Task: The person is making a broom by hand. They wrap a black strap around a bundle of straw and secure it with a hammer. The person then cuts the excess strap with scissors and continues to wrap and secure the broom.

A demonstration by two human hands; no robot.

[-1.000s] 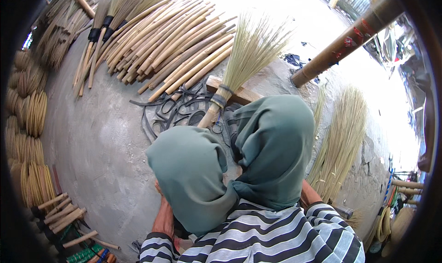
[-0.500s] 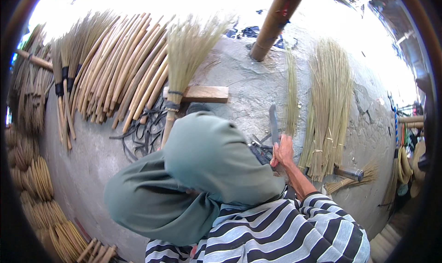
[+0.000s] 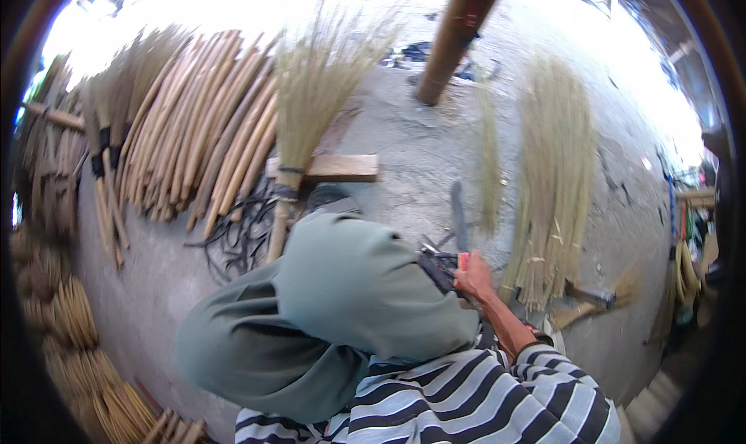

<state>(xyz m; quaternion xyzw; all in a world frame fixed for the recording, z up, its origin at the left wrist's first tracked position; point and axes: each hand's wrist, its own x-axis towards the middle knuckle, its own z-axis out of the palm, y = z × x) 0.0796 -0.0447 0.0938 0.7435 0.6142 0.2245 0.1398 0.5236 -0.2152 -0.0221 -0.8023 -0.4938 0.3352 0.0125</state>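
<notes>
My right hand [image 3: 475, 277] is closed round the red handle of a knife [image 3: 458, 211], whose long grey blade points away from me. A thin sheaf of grass stalks [image 3: 488, 160] lies on the ground just beyond that hand. To its right is a thick bundle of pale grass stalks [image 3: 556, 180], loosely tied near its lower end. Left of my knees, a grass broom [image 3: 307, 102] bound with dark bands rests across a wooden block [image 3: 342, 168]. My left hand is out of sight, and my green-clothed legs cover the middle.
Several wooden poles [image 3: 194, 125] lean in a row at the left, beside finished-looking brooms [image 3: 116, 133]. Dark rubber strips [image 3: 237, 226] lie below them. A bamboo post [image 3: 458, 43] rises ahead. At the right lies a dark-ended tube [image 3: 590, 295] near a small brush [image 3: 610, 300].
My right hand has drawn nearer to my body with the knife, away from the end of the thin sheaf. The red handle now shows. The whole view has shifted slightly.
</notes>
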